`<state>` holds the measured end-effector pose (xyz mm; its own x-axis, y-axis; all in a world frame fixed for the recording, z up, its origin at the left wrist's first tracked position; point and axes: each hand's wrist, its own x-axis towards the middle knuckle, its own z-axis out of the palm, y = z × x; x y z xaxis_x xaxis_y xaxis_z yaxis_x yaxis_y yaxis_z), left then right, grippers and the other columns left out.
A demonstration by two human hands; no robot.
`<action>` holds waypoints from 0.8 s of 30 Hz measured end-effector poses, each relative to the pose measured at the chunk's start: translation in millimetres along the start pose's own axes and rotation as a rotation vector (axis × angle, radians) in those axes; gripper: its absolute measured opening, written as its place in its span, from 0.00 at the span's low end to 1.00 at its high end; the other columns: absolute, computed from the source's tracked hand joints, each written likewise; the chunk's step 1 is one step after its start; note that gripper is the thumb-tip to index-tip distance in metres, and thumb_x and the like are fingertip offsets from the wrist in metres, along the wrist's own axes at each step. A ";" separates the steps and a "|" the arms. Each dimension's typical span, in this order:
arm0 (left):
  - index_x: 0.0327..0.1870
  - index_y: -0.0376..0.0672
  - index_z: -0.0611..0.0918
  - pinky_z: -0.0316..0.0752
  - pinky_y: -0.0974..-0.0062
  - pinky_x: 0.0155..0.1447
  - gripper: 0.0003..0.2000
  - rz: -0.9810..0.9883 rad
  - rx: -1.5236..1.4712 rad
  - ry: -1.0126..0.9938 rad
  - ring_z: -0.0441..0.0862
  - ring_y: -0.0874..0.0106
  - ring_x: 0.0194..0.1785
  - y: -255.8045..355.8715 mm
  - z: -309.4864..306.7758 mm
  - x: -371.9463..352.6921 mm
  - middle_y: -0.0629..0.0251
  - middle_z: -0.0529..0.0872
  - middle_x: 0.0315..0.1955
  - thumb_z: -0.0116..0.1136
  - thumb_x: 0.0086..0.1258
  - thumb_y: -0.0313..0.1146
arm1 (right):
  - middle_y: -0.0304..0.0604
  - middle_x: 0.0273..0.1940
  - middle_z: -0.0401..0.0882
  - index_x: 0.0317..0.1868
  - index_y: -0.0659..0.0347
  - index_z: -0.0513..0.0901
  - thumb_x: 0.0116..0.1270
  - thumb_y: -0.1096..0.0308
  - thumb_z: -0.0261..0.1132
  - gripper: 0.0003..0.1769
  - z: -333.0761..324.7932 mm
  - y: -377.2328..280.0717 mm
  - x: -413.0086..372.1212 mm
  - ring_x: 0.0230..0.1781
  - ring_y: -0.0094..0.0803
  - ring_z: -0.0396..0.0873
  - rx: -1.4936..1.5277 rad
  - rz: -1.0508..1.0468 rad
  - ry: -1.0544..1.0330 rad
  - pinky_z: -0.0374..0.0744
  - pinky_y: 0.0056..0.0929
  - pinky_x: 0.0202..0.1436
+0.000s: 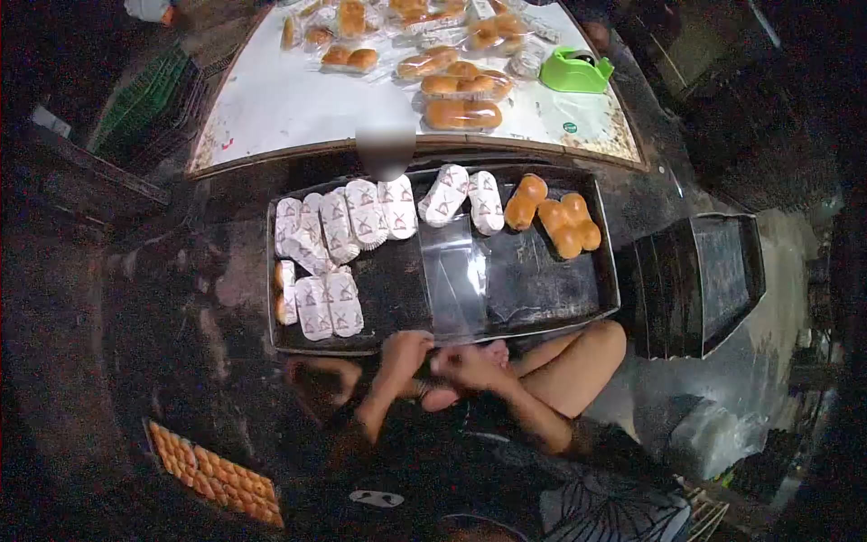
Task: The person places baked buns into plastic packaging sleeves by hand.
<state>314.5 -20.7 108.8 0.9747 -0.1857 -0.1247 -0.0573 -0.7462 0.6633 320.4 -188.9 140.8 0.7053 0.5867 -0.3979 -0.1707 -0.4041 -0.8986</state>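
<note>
My left hand (pixel 406 351) is at the near rim of a large black tray (pixel 388 307), its fingers closed at the near edge of a clear plastic bag (pixel 458 275). The bag lies flat across the tray's middle. Just right of it, my right hand (pixel 472 369) is bent inward and smeared by motion, so its fingers do not show clearly. Several buns in printed white paper (pixel 366 212) fill the tray's left and upper parts. Bare golden buns (pixel 569 226) lie at the upper right of the tray.
Beyond the tray, a white table (pixel 298 108) bears several bagged buns (pixel 462 115) and a green tape dispenser (pixel 578 70). Stacked black trays (pixel 695 285) stand at right. A tray of buns (pixel 217 474) is at lower left. My bare leg (pixel 582 366) borders the tray's front.
</note>
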 end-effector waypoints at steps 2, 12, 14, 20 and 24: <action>0.34 0.41 0.80 0.73 0.70 0.34 0.09 -0.116 -0.165 -0.095 0.80 0.64 0.29 28.3 -21.2 4.7 0.61 0.81 0.24 0.59 0.51 0.31 | 0.37 0.23 0.73 0.36 0.61 0.76 0.60 0.66 0.59 0.08 24.4 6.2 -13.6 0.25 0.24 0.71 -0.172 0.030 0.304 0.70 0.28 0.29; 0.40 0.40 0.78 0.70 0.72 0.41 0.10 -0.079 -0.689 0.497 0.76 0.66 0.37 50.6 -13.9 -0.8 0.60 0.78 0.32 0.56 0.59 0.31 | 0.37 0.44 0.76 0.59 0.59 0.63 0.66 0.64 0.50 0.22 -14.6 -51.0 63.9 0.34 0.23 0.75 0.850 0.054 0.466 0.74 0.21 0.32; 0.47 0.43 0.74 0.69 0.70 0.46 0.14 -0.200 -1.310 0.650 0.74 0.65 0.43 32.5 -17.6 4.5 0.59 0.77 0.38 0.54 0.60 0.35 | 0.44 0.52 0.70 0.60 0.63 0.61 0.67 0.61 0.47 0.24 19.4 -71.5 80.8 0.48 0.31 0.70 1.431 -0.218 0.293 0.72 0.26 0.45; 0.61 0.43 0.59 0.58 0.57 0.63 0.28 -0.539 -1.504 0.742 0.65 0.58 0.58 -71.2 -69.6 -26.2 0.55 0.70 0.53 0.48 0.63 0.46 | 0.59 0.55 0.64 0.60 0.66 0.58 0.57 0.72 0.57 0.30 48.0 -72.1 151.8 0.53 0.51 0.67 -0.144 -0.257 -0.012 0.68 0.36 0.54; 0.61 0.42 0.59 0.64 0.55 0.58 0.25 -0.351 -1.624 0.886 0.64 0.59 0.57 -98.6 -76.5 -52.0 0.54 0.66 0.52 0.43 0.66 0.42 | 0.53 0.63 0.52 0.61 0.47 0.60 0.48 0.69 0.60 0.36 -10.0 -18.4 286.5 0.63 0.49 0.53 -1.214 -0.835 0.510 0.60 0.41 0.62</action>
<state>286.0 111.5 106.3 0.7404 0.5564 -0.3770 -0.1405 0.6767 0.7227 532.4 -20.4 45.2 0.5065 0.7363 0.4487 0.8350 -0.5485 -0.0424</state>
